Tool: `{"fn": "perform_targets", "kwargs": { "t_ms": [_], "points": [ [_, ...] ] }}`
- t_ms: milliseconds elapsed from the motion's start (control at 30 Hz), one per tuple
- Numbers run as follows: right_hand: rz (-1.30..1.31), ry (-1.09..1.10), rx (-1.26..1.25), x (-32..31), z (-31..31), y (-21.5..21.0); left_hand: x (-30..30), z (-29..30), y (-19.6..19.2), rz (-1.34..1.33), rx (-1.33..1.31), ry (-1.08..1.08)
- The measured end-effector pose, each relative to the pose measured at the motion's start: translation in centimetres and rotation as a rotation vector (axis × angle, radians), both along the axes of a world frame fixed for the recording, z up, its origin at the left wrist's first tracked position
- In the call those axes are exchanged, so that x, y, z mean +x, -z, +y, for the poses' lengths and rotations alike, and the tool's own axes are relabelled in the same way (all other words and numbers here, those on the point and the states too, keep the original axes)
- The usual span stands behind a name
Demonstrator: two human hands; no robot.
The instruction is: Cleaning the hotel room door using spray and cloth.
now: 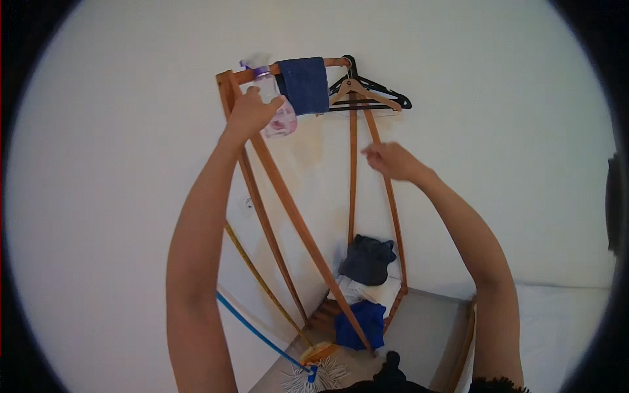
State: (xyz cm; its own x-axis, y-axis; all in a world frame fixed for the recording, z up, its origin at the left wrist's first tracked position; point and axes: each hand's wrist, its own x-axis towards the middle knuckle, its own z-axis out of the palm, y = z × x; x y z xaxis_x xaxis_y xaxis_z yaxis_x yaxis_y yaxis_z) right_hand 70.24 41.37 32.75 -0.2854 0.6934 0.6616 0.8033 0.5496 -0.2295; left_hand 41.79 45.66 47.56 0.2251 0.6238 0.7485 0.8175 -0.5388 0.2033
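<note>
left hand [254, 114] raised, gripping spray bottle [284, 120]

The left hand [254, 116] hides part of the spray bottle [284, 119]; the left forearm [208, 203] covers the blue mop handle's [255, 328] top. Right of the blurred right hand [396, 161], a dark object [614, 203] is cut off.

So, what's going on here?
A person's left hand is holding a clear spray bottle of pinkish liquid by the top bar of a wooden clothes rack. Beside the bottle, a blue cloth hangs over the bar, with black hangers farther along. The right hand is raised, slightly blurred, with nothing visible in it. A dark garment and a bright blue one lie low in the rack.
</note>
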Motion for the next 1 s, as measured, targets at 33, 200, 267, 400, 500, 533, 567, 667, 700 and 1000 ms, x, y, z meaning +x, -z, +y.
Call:
{"fn": "perform_targets", "kwargs": {
  "t_ms": [33,200,267,400,500,533,567,667,700,1000],
  "points": [
    [0.089,-0.037,0.049,0.7,3.8,-1.4,0.5,1.0,-0.4,0.061,-0.067,-0.055],
    [0.355,-0.135,0.151,1.9,18.5,-8.8,3.7,5.1,1.0,-0.422,-0.161,0.005],
    [0.532,-0.199,0.141,1.5,22.8,-11.6,4.3,6.2,0.7,-0.565,-0.252,0.068],
    [0.864,-0.310,-0.049,-0.7,26.7,-12.9,4.6,6.8,0.7,-0.660,-0.287,0.088],
    [0.991,-0.419,-0.195,-1.9,27.2,-12.5,5.1,6.1,1.4,-0.736,-0.270,0.124],
    [1.015,-0.498,-0.217,-2.1,27.2,-12.5,5.4,5.9,1.3,-0.770,-0.258,0.129],
    [1.031,-0.564,-0.274,-2.3,27.1,-12.6,5.7,5.6,1.0,-0.790,-0.231,0.142],
    [1.055,-0.629,-0.318,-2.4,27.1,-13.4,6.1,4.8,-2.4,-0.800,-0.163,0.258],
    [1.053,-0.595,-0.297,-2.4,27.3,-13.9,6.1,4.4,-4.0,-0.833,-0.186,0.344],
    [1.093,-0.749,-0.319,-0.6,28.1,-16.4,7.9,3.1,-5.2,-0.763,-0.179,0.437]
  ]
}}
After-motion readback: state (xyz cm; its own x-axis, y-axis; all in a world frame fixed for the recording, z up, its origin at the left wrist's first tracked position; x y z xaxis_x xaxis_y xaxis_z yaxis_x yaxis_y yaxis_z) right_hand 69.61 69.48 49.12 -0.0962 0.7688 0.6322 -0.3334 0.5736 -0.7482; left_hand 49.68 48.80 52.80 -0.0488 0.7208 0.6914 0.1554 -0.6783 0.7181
